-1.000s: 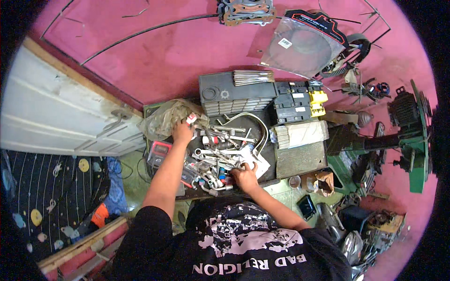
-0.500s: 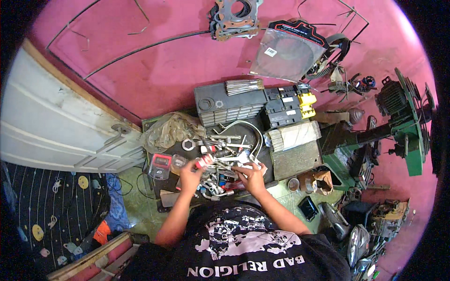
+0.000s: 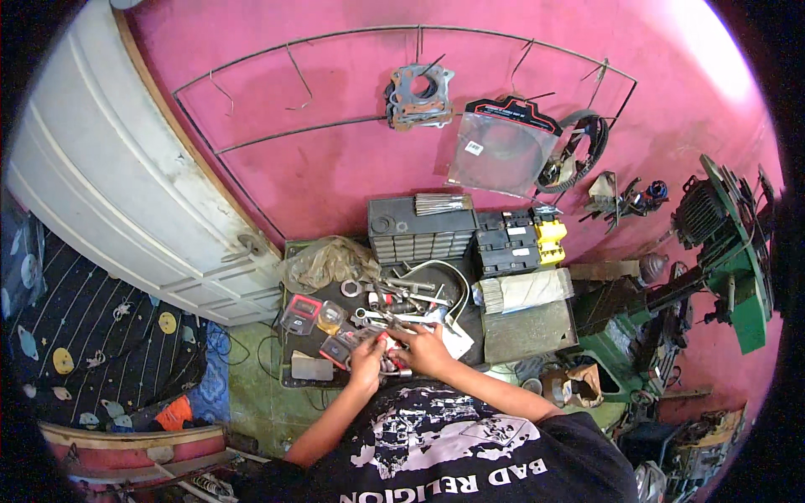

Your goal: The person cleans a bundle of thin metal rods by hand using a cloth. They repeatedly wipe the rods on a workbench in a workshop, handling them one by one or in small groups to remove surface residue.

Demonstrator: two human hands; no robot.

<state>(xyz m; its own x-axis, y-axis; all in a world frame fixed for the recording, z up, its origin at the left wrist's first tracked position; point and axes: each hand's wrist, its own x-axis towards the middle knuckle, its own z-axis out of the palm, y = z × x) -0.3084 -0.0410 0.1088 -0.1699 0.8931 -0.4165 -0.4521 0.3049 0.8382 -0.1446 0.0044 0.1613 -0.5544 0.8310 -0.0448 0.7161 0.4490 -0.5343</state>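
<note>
My left hand (image 3: 366, 362) is closed around a small red-and-white object (image 3: 382, 339); its kind is unclear because the fingers cover most of it. Close against it, my right hand (image 3: 424, 350) has its thumb and fingers bent together, and whatever is between them is hidden. Both hands are over the near part of a low dark worktop, just in front of my chest. Loose wrenches and other metal tools (image 3: 390, 298) lie piled beyond them. Beside my left hand is a dark case with red edges (image 3: 336, 347).
Left of the tools sit a red-and-black plastic case (image 3: 303, 314) and a crumpled plastic bag (image 3: 329, 261). Behind them stand a grey drawer cabinet (image 3: 422, 239) and black boxes (image 3: 507, 247). A green machine (image 3: 742, 285) stands at the right, a white door (image 3: 159, 176) at the left.
My hands have come together and closer to my body, bringing the red-and-white object with them. The view has tilted up, showing more of the wall rack.
</note>
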